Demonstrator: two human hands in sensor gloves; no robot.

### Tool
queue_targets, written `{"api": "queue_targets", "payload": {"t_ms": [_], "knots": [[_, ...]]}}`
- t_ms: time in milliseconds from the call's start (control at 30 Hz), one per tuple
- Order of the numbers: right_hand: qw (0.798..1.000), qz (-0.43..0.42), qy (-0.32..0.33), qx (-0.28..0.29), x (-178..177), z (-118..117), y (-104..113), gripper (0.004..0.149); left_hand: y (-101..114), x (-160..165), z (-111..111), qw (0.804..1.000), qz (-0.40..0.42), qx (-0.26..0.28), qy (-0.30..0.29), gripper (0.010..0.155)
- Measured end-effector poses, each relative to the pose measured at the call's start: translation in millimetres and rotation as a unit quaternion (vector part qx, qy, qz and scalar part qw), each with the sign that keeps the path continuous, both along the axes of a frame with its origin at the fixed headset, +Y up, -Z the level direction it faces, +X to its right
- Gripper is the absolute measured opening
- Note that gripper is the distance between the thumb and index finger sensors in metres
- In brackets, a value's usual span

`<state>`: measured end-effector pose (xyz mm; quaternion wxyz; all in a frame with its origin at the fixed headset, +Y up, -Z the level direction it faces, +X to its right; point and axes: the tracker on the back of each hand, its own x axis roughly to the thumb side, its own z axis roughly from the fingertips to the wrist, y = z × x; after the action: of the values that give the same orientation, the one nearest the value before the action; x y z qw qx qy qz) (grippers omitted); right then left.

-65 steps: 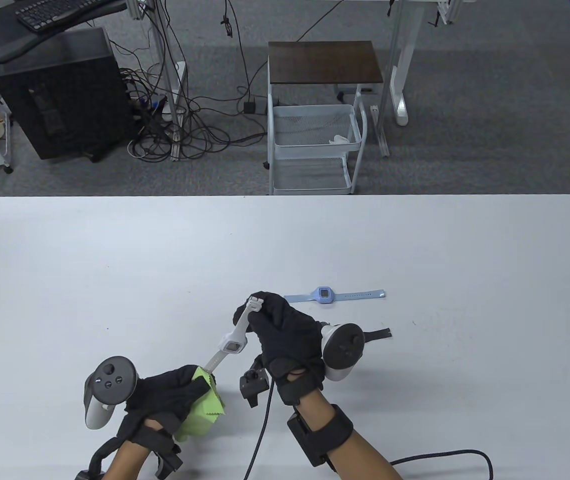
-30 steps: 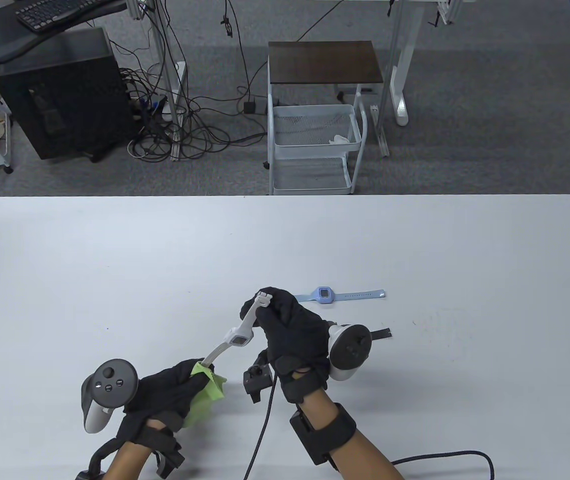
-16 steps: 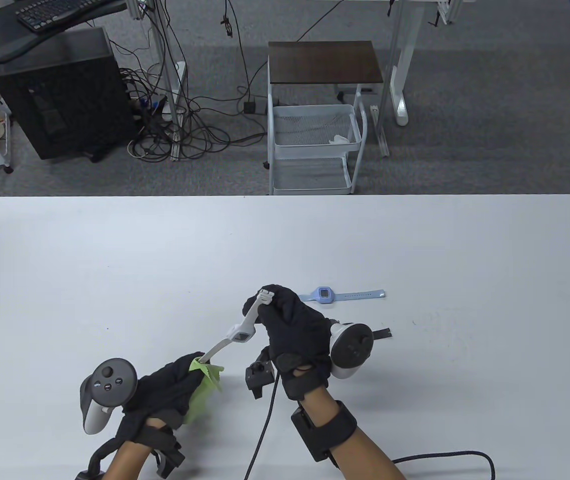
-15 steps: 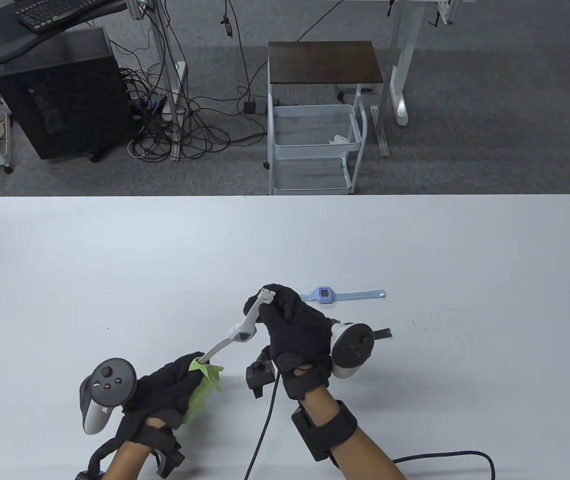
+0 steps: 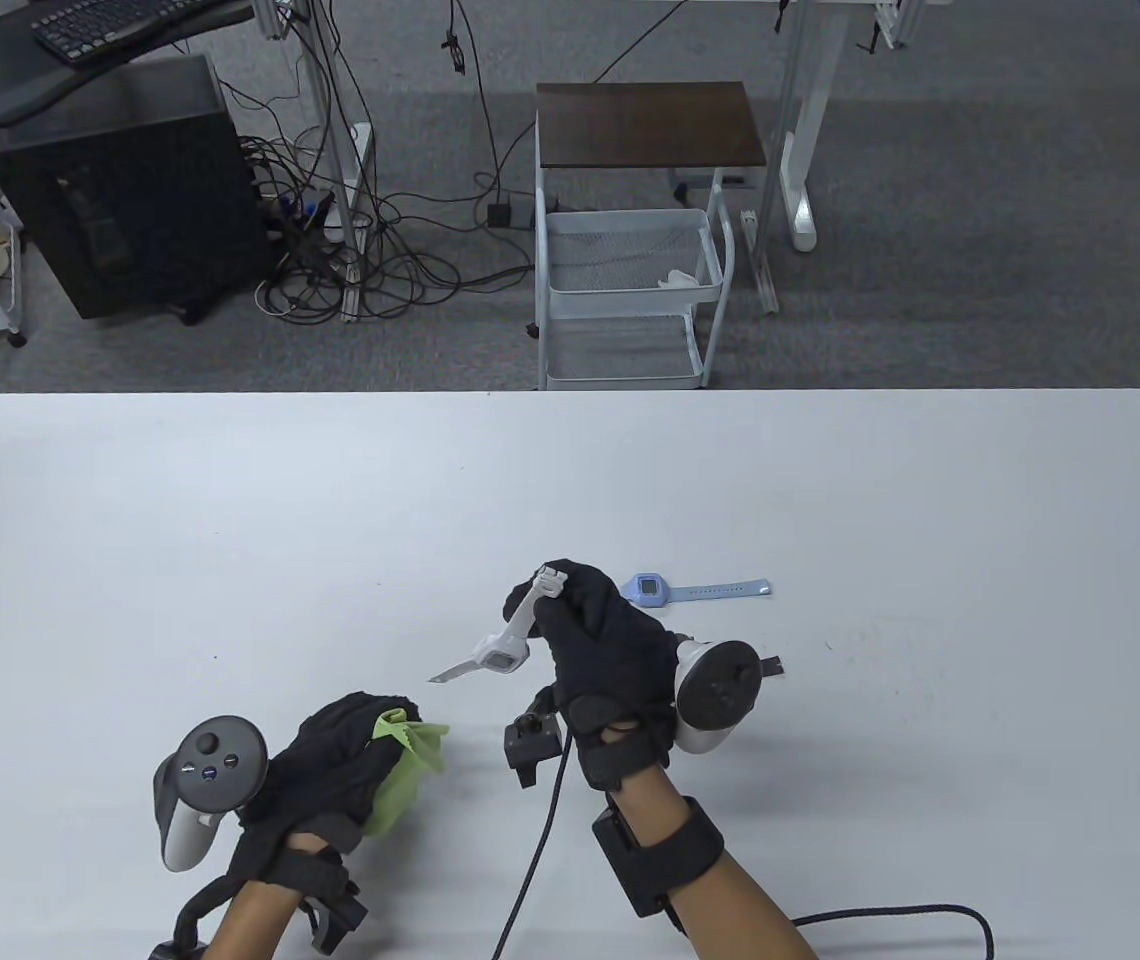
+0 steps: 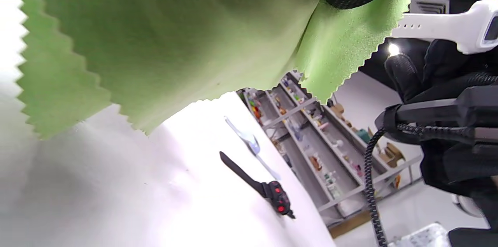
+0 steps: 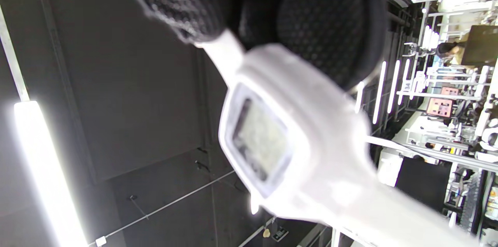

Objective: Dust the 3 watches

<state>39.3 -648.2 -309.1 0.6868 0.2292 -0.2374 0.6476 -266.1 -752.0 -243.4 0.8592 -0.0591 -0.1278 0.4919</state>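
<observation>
My right hand pinches the buckle end of a white watch and holds it above the table, its free strap end hanging toward the left. In the right wrist view the white watch fills the frame below my fingers. My left hand grips a green cloth low on the table, apart from the white strap. The green cloth covers most of the left wrist view. A blue watch lies flat behind my right hand. A black watch lies beside it, mostly hidden in the table view.
The white table has bare surface to the left, right and far side of my hands. A black cable trails from my right wrist to the near edge. A white cart stands on the floor beyond the table.
The white watch's free strap end has come out of the green cloth. My right hand has carried the watch a little to the right, and my left hand has drawn back with the cloth.
</observation>
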Motion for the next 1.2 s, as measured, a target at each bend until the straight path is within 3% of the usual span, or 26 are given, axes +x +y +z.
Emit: {"api": "queue_targets", "payload": {"t_ms": [333,600,833,1200], "knots": [[1.0,0.01,0.008,-0.005,-3,0,-1,0.042,-10,6,-6,0.99,-0.13,-0.038,-0.023,0.052],[1.0,0.011,0.012,-0.002,-6,1,-3,0.042,-29,7,-13,0.969,-0.206,-0.13,-0.05,0.056],[1.0,0.015,0.018,-0.003,-8,2,-3,0.042,-39,9,-16,0.955,-0.235,-0.169,-0.067,0.059],[0.998,0.042,0.044,-0.022,-12,1,-4,0.042,-46,8,-18,0.949,-0.236,-0.198,-0.07,0.062]]}}
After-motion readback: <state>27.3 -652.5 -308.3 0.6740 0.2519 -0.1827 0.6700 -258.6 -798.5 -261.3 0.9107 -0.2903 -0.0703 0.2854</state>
